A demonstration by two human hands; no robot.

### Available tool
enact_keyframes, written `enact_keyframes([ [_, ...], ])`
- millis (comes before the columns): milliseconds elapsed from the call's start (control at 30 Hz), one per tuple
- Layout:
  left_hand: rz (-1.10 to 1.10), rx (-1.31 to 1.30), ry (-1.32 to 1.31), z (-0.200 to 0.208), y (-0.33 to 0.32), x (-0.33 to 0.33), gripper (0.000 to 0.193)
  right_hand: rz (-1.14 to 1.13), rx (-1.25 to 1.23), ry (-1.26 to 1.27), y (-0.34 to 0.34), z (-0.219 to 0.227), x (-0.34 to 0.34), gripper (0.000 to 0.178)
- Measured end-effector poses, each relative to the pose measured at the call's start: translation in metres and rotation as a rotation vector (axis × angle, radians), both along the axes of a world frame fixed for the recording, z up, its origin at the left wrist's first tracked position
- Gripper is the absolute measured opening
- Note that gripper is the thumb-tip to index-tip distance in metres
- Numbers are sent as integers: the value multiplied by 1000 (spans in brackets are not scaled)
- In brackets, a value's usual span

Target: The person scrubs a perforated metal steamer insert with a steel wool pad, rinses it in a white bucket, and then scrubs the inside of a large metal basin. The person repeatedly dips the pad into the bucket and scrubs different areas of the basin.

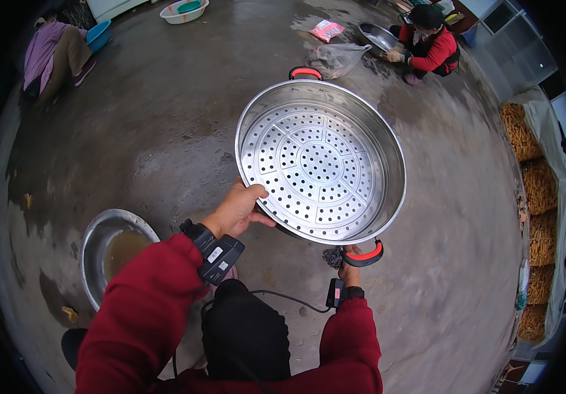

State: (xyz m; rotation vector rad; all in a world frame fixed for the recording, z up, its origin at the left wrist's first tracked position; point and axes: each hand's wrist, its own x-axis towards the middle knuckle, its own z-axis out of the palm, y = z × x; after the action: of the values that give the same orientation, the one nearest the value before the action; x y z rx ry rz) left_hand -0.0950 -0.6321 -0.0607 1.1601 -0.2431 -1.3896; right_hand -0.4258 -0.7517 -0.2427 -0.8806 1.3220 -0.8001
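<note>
Two people crouch on wet-patched grey ground beyond the steamer.

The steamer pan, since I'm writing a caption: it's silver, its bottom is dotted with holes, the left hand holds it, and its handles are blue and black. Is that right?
Not the handles: the head view shows them red and black. The rest stands: the steamer pan is silver, its bottom is dotted with holes, and the left hand holds it.
</note>
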Motion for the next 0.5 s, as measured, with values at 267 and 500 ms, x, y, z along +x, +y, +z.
enact_keyframes([
  [267, 59, -39, 117, -27, -1, 11, 59, -60, 220, -103, 94, 17, -14, 33],
  [500, 225, 66, 131, -37, 58, 25, 52, 93, -130, -339, 70, 79, 15, 34],
])
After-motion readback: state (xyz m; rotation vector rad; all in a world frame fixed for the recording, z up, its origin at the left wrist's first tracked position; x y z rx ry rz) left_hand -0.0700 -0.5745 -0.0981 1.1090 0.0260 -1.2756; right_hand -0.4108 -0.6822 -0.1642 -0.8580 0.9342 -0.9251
